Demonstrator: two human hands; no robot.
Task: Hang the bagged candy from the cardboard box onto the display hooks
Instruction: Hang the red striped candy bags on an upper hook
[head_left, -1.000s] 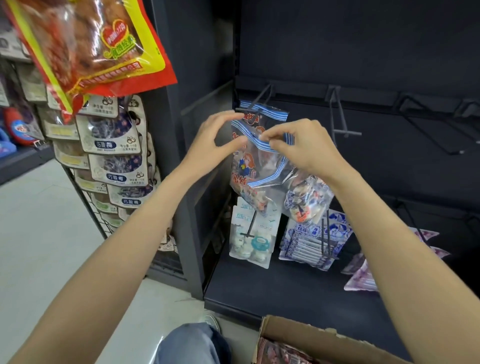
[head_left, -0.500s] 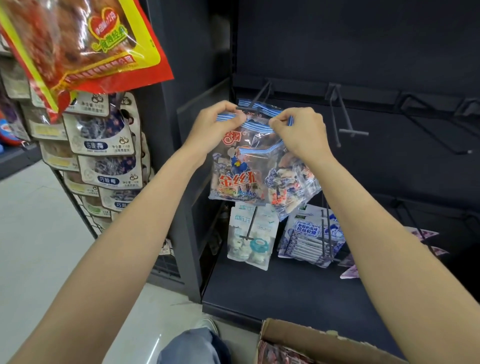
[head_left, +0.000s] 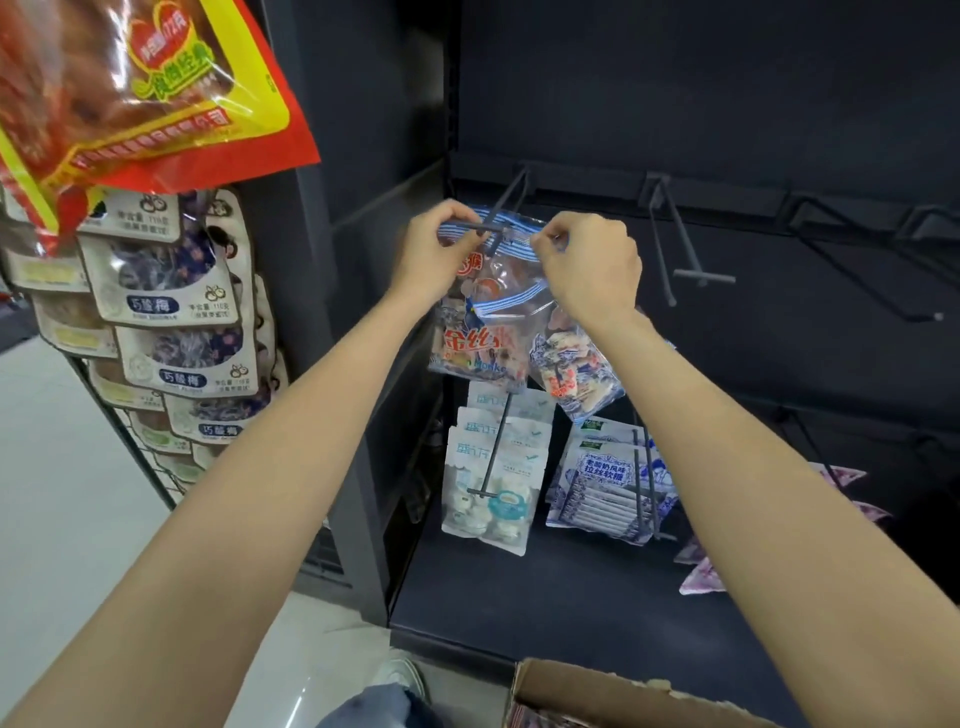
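Candy bag (head_left: 485, 332) at upper-left hook (head_left: 493, 228), poss. on it, cardboard box (head_left: 597, 693) below-front.

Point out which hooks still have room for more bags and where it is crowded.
Bare: the top-row hook right of both hands, and the wire hooks beyond it. Crowded: the hook where the left hand and right hand pinch the candy bag, and the lower hooks' white packs and blue packs.

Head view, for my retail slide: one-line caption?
Both hands, left hand and right hand, pinch a candy bag at a display hook.
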